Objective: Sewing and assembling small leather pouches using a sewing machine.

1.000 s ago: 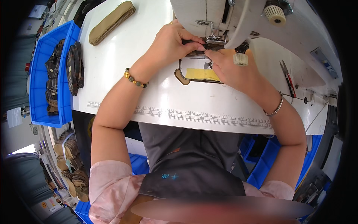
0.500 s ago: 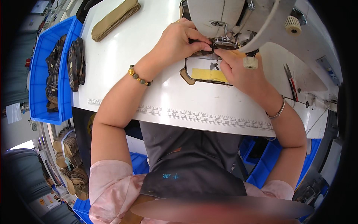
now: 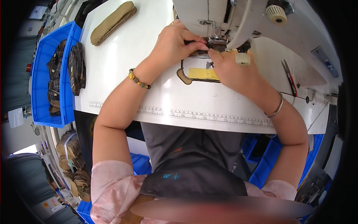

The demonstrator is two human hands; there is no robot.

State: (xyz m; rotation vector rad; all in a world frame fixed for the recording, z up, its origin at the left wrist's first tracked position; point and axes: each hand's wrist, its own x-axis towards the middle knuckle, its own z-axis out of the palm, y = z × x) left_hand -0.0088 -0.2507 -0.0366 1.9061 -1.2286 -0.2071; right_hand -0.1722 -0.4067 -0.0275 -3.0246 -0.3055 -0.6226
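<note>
L hand (image 3: 173,43) at far ctr of white table (image 3: 119,67), just L of sewing machine (image 3: 261,22) needle area; thumb + index narrow, pinching edge of dk cloth (image 3: 197,52). Cloth lies by presser foot (image 3: 217,42), partly hidden by fingers, so full shape can't tell. R hand (image 3: 238,71) just R of L hand: index extended, tip at R end of cloth by L thumb; other fingers curled in, can't tell if they grip anything. Yellow patch (image 3: 203,73) on table, near side of hands, R end by R hand; small tan-edged piece (image 3: 184,77) just L of it. Bead bracelet (image 3: 138,80) on L wrist, metal bangle (image 3: 277,107) on R. Snips (image 3: 289,78) w/ red on handle lie R of R hand. Stack of tan strips (image 3: 113,23) far L on table, tilted. Plaid bundle (image 3: 76,69) at L table edge, next to blue bin (image 3: 39,86) holding plaid pcs (image 3: 55,74). Printed ruler (image 3: 194,115) runs along near table edge. Tied tan stack (image 3: 68,149) below bin, near L.
</note>
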